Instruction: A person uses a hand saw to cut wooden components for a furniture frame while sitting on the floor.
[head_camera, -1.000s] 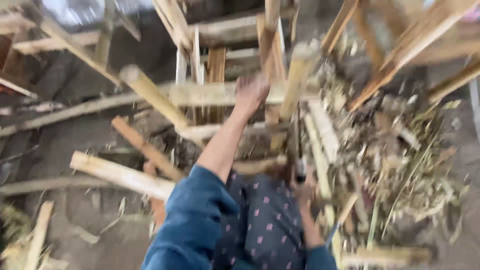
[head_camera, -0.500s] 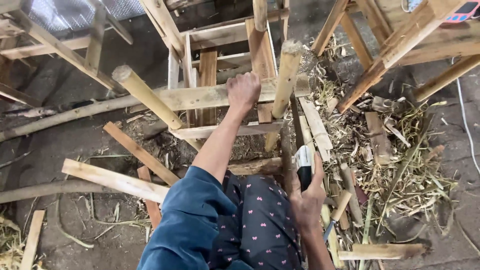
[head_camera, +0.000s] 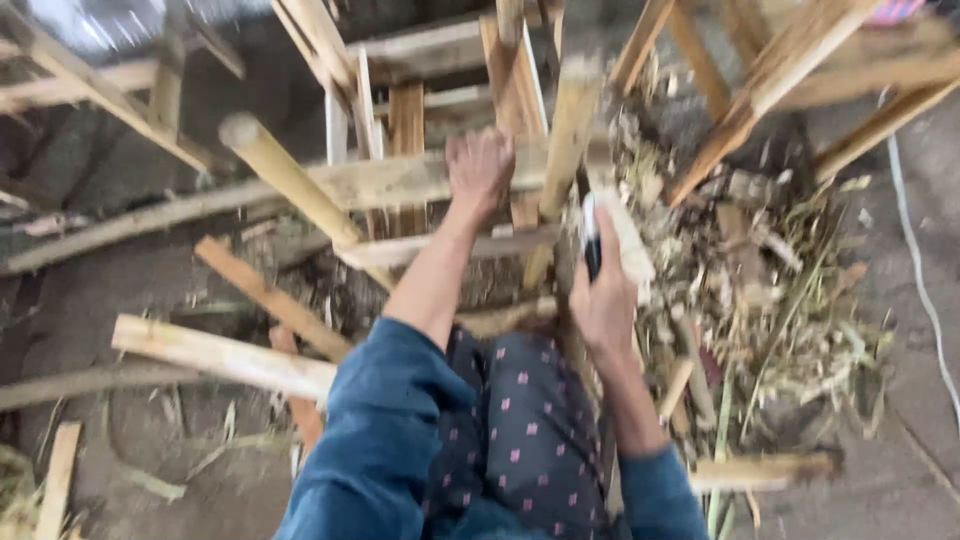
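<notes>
The right hand (head_camera: 603, 300) had risen since the earlier frame, fist wrapped round a dark tool (head_camera: 591, 235); the left hand (head_camera: 480, 168) gripped the wooden frame (head_camera: 400, 180).

Bamboo pole (head_camera: 285, 175) smooth, pale; wooden frame (head_camera: 400, 180) rough, matt; sleeve (head_camera: 380, 440) blue cloth.

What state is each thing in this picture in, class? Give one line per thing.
Left hand: closed on the horizontal bamboo rail.
Right hand: gripping a dark-handled tool, raised beside the upright bamboo post.
Bamboo frame: standing, partly built.
Round bamboo pole: leaning at a slant.
Split bamboo piece: lying on the ground.
Shavings pile: scattered loose.
</notes>
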